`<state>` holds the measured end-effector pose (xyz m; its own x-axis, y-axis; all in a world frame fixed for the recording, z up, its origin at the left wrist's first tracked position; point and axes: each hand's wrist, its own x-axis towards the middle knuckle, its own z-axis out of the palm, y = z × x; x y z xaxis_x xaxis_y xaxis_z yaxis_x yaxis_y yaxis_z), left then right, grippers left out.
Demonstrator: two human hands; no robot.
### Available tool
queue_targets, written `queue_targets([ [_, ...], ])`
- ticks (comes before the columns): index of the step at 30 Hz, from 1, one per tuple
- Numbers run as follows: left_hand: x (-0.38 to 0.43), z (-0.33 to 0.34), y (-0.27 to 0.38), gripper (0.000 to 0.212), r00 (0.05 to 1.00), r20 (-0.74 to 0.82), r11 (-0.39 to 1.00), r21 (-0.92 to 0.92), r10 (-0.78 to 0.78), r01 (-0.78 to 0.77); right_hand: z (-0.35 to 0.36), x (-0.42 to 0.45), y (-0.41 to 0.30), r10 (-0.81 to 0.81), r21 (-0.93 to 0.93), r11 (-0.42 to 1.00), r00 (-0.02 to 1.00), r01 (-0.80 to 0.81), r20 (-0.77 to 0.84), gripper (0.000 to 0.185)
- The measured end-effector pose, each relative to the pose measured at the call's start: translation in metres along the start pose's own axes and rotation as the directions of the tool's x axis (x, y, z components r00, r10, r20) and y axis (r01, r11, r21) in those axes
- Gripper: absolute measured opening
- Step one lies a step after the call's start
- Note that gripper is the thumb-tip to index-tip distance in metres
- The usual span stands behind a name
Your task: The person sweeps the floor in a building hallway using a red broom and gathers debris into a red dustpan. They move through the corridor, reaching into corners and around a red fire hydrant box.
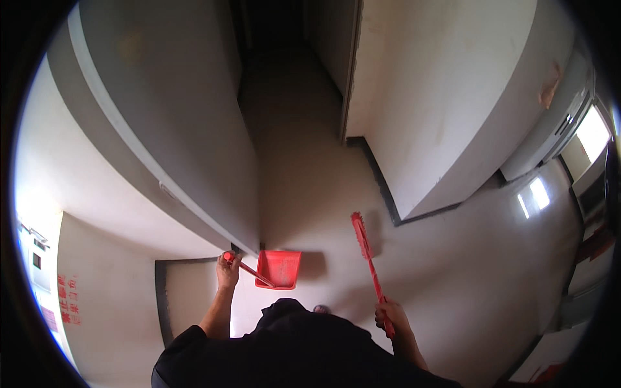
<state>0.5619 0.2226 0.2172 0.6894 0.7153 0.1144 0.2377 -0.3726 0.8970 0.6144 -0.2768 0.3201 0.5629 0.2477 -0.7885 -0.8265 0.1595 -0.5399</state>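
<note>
In the head view, my left hand (228,271) grips the top of the handle of a red long-handled dustpan (279,269). The dustpan's pan lies ahead of my body, close to the foot of a grey door or panel. My right hand (392,314) is closed around the handle of a red broom (372,271). The broom points forward and a little left, with its bristled head at the far end. Its shadow falls on the floor just right of the head; whether the bristles touch the floor I cannot tell.
Left of centre stands a grey door or panel (194,121). A pale wall corner (427,145) with dark skirting juts in at the right. Between them a dim passage (296,106) leads ahead. A white appliance (548,126) stands far right. A shoe (321,309) shows below me.
</note>
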Motion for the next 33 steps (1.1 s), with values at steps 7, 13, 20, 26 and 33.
queue_targets([
  [7, 0.078, 0.095, 0.008, 0.02, 0.965, 0.049, 0.896, -0.36, -0.259, 0.259, 0.026, 0.067, -0.09, 0.017, 0.036, 0.999, 1.0, -0.017, -0.001, 0.02],
  [13, 0.172, 0.199, -0.001, 0.016, 0.972, -0.002, 0.905, -0.365, -0.235, 0.219, 0.072, 0.16, -0.211, 0.041, -0.055, 0.998, 0.999, -0.039, 0.034, 0.017],
  [20, 0.318, 0.272, 0.029, 0.025, 0.952, -0.161, 0.955, -0.191, -0.26, 0.228, 0.136, 0.249, -0.343, 0.126, -0.149, 0.983, 0.988, -0.111, 0.094, 0.017],
  [26, 0.444, 0.31, 0.034, 0.02, 0.953, -0.163, 0.967, -0.057, -0.254, 0.248, 0.191, 0.36, -0.419, 0.032, -0.204, 0.979, 0.995, -0.012, 0.095, 0.011],
  [33, 0.574, 0.38, -0.003, 0.024, 0.949, -0.244, 0.972, -0.169, -0.2, 0.162, 0.256, 0.478, -0.517, -0.056, -0.142, 0.988, 0.998, 0.059, 0.03, 0.003],
])
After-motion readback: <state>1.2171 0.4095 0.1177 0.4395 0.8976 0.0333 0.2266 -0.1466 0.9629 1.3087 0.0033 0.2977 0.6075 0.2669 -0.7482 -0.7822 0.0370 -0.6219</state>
